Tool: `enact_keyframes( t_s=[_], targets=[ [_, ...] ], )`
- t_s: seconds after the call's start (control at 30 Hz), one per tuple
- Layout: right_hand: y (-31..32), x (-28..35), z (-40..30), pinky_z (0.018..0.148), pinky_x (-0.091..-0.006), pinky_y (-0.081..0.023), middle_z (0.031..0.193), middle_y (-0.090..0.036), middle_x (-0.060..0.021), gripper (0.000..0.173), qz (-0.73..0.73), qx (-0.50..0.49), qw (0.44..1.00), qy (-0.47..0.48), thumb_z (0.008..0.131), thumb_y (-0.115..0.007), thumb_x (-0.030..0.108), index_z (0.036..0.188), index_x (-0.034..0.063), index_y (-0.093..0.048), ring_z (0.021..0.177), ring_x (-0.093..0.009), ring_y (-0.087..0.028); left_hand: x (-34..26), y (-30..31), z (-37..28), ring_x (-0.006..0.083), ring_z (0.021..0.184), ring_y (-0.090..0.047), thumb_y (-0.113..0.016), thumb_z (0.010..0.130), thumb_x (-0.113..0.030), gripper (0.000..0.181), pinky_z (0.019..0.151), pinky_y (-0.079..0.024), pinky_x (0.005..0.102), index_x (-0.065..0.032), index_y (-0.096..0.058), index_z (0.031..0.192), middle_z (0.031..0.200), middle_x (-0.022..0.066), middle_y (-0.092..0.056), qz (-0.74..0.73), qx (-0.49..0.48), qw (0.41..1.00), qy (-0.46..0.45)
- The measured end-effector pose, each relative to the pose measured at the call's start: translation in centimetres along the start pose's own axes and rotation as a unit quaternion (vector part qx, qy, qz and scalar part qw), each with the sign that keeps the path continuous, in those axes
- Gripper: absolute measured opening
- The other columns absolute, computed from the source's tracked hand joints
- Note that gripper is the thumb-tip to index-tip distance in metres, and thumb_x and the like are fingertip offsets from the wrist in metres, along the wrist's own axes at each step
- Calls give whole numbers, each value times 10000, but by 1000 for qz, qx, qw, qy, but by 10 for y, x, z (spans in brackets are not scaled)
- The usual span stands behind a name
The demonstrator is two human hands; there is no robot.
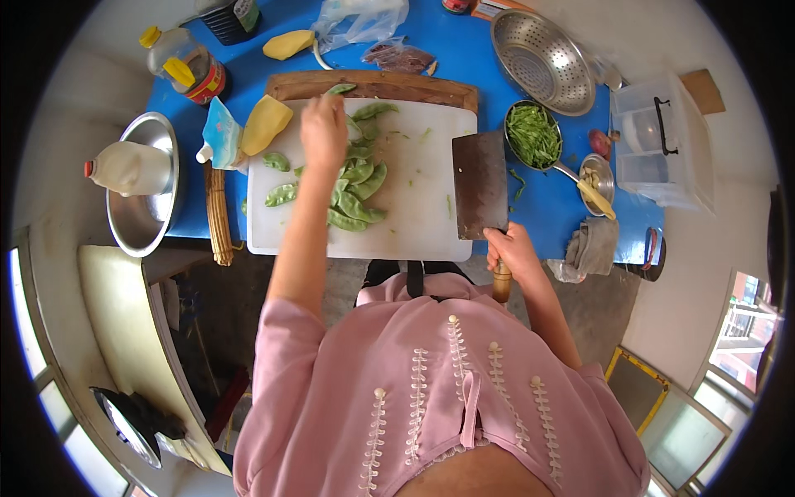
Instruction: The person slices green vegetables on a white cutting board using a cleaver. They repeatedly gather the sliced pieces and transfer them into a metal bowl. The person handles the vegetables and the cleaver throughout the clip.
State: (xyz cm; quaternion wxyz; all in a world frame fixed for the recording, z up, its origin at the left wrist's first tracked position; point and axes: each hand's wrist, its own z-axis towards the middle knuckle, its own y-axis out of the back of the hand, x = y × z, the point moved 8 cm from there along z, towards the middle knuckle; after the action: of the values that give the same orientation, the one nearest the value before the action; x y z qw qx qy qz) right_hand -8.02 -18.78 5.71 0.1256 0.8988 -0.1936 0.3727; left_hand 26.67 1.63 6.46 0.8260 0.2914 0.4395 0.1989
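My right hand (513, 248) grips the wooden handle of a cleaver (481, 186). Its broad dark blade lies over the right edge of a white plastic cutting board (422, 217). My left hand (324, 130), blurred, is over the far left part of the board. A flat green bean pod (340, 89) shows right at its fingertips; whether the fingers hold it is unclear. Several more flat green bean pods (353, 208) lie heaped in the board's middle, partly hidden by my left forearm. Small green scraps are scattered on the board's right half.
Behind the board lies a wooden board (372, 84). At right are a pan of sliced greens (533, 133), a steel colander (543, 62) and a small bowl (597, 171). Peeled potatoes (266, 124), a milk pouch (222, 133), chopsticks (217, 217) and a steel basin (143, 217) stand left.
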Motion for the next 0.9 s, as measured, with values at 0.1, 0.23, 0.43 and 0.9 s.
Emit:
enact_keyframes(
  t_s=[0.1, 0.23, 0.43, 0.9],
  targets=[
    [-1, 7, -2, 446, -342, -458, 573, -541, -66, 148, -11, -4, 1000, 10, 961, -582, 123, 870, 19, -530, 450, -168, -537, 40, -27, 42, 388, 988, -630, -687, 894, -175, 165, 850, -517, 481, -94, -705, 1037, 1015, 150, -708, 120, 68, 990, 28],
    [7, 0, -6, 443, -340, -457, 571, -541, -67, 145, -5, -14, 1000, 18, 965, -574, 117, 876, 11, -529, 448, -164, -538, 81, -57, 56, 338, 1019, -669, -713, 883, -198, 222, 870, -534, 450, -104, -726, 1084, 1052, 137, -740, 137, 179, 972, 72],
    [27, -20, -8, 437, -340, -456, 572, -537, -64, 127, 14, -36, 999, 8, 966, -572, 110, 890, 17, -530, 446, -165, -542, 42, -54, 35, 269, 814, -709, -796, 822, -259, 302, 787, -550, 377, -76, -761, 1059, 903, 112, -756, -105, 244, 961, 75],
    [22, -7, -6, 444, -337, -463, 573, -550, -63, 144, -4, -24, 1000, 20, 959, -583, 132, 890, 10, -550, 456, -163, -550, 34, -46, -15, 278, 856, -696, -824, 776, -193, 313, 771, -549, 394, -62, -651, 1001, 898, 97, -726, -24, 189, 968, 165]
  ],
)
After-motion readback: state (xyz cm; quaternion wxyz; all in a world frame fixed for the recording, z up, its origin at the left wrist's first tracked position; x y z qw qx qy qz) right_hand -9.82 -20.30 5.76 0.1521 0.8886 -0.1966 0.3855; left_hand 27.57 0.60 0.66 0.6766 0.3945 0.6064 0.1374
